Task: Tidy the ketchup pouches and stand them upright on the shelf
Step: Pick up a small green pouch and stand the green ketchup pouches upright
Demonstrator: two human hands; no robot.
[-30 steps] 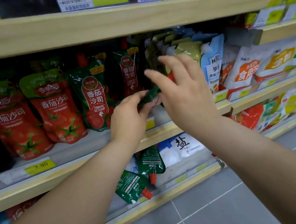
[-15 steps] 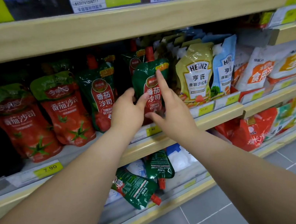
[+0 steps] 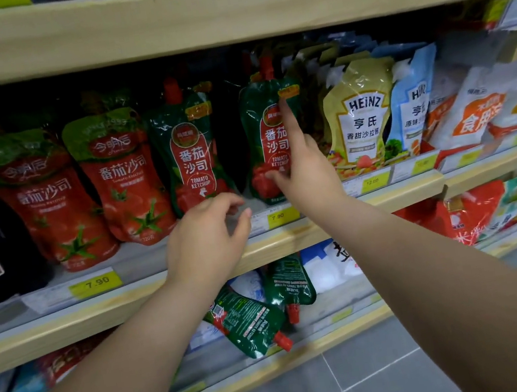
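While the right hand (image 3: 305,171) rests flat against the front of an upright green ketchup pouch (image 3: 268,147), its forefinger stretched up along the label and its thumb low on the pouch's left side, nothing is pinched – the hand is open, only touching. That pouch stands on the middle shelf (image 3: 307,232), just behind a yellow price tag (image 3: 279,217). The left hand (image 3: 204,238) hovers at the shelf's front edge, fingers loosely curled and holding nothing, just below and in front of a second green pouch (image 3: 190,149) that stands upright to the left, with a dark gap between the two.

Both green pouches are glossy, with a red cap on top, a red label panel and white lettering (the words TOMATO KETCHUP are readable on each).

Further left on the same shelf stand two red pouches (image 3: 86,189) with green tops and tomato pictures. To the right of the held pouch come a yellowish salad-dressing pouch (image 3: 363,118) and a pale blue one (image 3: 415,103) – both upright.

On the lower shelf (image 3: 271,370) two more green pouches are out of order: one (image 3: 249,326) lies tilted with its red cap pointing down toward the front edge, and another (image 3: 291,283) hangs upside down just beside it, among white bags (image 3: 326,269).
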